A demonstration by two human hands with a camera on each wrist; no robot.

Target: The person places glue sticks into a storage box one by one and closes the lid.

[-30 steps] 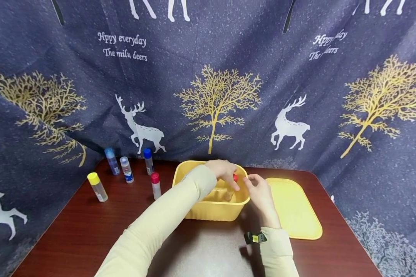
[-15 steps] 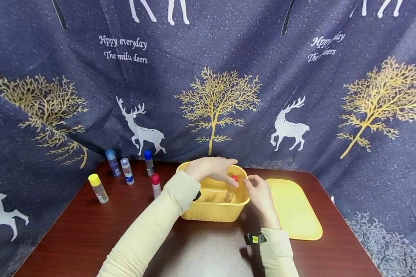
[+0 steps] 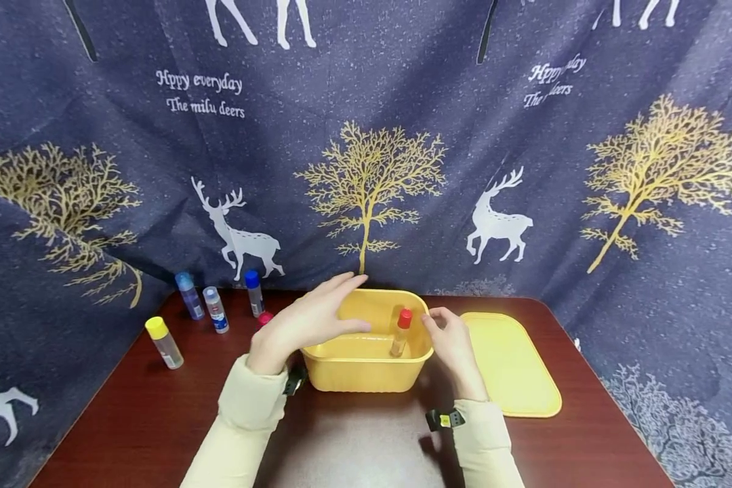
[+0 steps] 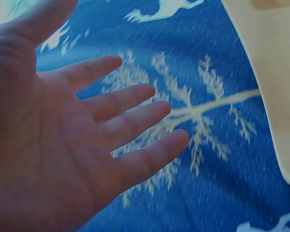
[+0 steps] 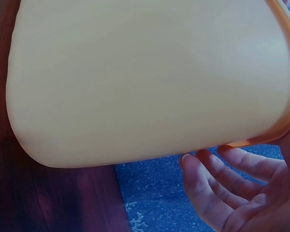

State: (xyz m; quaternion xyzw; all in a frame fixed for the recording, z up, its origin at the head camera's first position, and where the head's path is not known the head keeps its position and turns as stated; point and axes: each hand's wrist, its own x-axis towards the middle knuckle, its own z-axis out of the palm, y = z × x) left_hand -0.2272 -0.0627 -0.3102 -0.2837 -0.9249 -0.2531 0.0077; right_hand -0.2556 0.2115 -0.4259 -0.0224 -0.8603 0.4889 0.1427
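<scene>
In the head view, a small clear bottle with a red cap (image 3: 401,333) stands, slightly tilted, inside the yellow plastic box (image 3: 366,374), near its right end. My left hand (image 3: 311,322) is over the box's left end with fingers spread; the left wrist view shows its bare palm. At the right end of the box, my right hand (image 3: 454,342) holds the rim with its fingertips. In the right wrist view its curled fingers (image 5: 232,176) lie along the outer wall, and the thumb is largely out of sight.
On the left of the table stand bottles with yellow (image 3: 165,343), light blue (image 3: 190,296), clear (image 3: 216,310) and dark blue (image 3: 254,294) caps. A pinkish-red cap (image 3: 265,318) shows behind my left hand. The yellow lid (image 3: 512,366) lies at right. A deer-print cloth (image 3: 402,81) hangs behind.
My left hand has let go of the red-capped bottle, lifted out of the box and moved left. The bottle stays inside. My right hand keeps its place on the rim.
</scene>
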